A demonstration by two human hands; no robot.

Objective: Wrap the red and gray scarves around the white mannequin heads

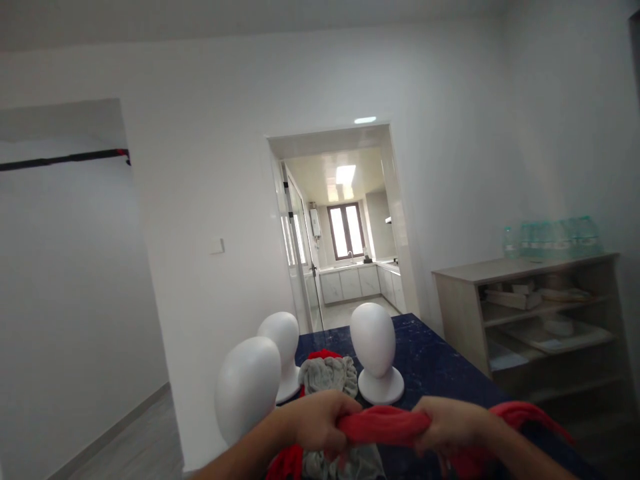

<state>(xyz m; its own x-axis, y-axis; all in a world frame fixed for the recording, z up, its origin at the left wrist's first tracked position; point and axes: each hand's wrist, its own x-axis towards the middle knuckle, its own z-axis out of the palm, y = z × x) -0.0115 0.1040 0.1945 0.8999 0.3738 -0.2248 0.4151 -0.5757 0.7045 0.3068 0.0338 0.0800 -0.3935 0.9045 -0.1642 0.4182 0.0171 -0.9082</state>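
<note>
A red cloth [383, 425] is stretched between my two hands at the bottom of the view. My left hand [325, 420] is closed around one bunched end, and my right hand [445, 421] grips the other side. More red fabric trails to the right behind my right wrist. Past my hands, a white mannequin head [373, 340] stands upright on a round base. Two more white heads, one near [249, 387] and one farther back [280, 340], are on the left. Between the heads lies gathered grey fabric [327, 375], with red fabric around it.
The heads and fabric rest on a dark blue table [430, 353] with a marbled top. A wooden shelf unit [460, 293] to the right carries several water bottles [560, 238] on top and boxes inside. Behind the table, a doorway opens onto a kitchen with white cabinets [350, 282].
</note>
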